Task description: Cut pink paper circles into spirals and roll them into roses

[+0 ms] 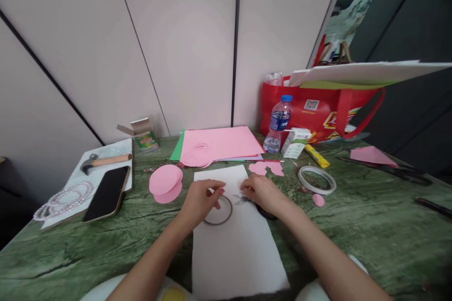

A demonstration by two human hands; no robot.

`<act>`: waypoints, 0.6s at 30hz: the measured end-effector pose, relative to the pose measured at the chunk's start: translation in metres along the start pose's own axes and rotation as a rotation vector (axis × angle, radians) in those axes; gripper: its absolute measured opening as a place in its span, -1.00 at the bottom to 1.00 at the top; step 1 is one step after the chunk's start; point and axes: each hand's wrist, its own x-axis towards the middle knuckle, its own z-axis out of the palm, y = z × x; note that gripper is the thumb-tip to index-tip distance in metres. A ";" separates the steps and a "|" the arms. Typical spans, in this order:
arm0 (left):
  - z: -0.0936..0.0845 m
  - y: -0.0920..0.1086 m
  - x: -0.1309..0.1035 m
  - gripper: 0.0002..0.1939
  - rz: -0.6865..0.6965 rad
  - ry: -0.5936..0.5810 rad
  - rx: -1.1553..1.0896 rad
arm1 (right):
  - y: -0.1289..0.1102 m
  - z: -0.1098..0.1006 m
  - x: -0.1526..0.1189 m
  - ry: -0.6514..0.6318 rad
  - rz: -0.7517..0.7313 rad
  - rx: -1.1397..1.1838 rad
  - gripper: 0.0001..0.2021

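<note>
My left hand point(202, 200) is closed, with a small scrap of pink paper point(222, 190) between thumb and fingers. Just below those fingers a thin brown ring point(231, 210) lies on a long white sheet point(236, 254). My right hand point(263, 193) is curled around a pair of scissors point(243, 199). Their short blades stick out leftward, parted, over the sheet. The black handle point(267, 214) shows beneath the palm, and its other part is hidden. Beyond the right hand are cut pink paper pieces point(259, 168). Left of the sheet sits a stack of pink paper circles point(165, 181).
Pink sheets point(229, 143) lie at the back. A water bottle point(278, 127), small white carton point(295, 143), glue stick point(317, 155), tape roll point(332, 183) and red bag point(318, 117) are to the right. A phone point(108, 194), hammer point(109, 160) and beads point(67, 200) are left.
</note>
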 end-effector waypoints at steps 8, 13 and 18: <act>-0.007 0.009 0.001 -0.70 -0.053 -0.040 -0.519 | -0.001 0.005 0.003 -0.005 0.025 0.037 -0.91; -0.007 0.005 0.002 -0.78 -0.032 -0.057 -0.579 | -0.001 0.007 0.004 -0.007 0.026 0.025 -0.90; -0.007 0.004 0.002 -0.78 0.000 -0.056 -0.577 | -0.003 0.007 0.003 -0.015 0.024 -0.005 -0.87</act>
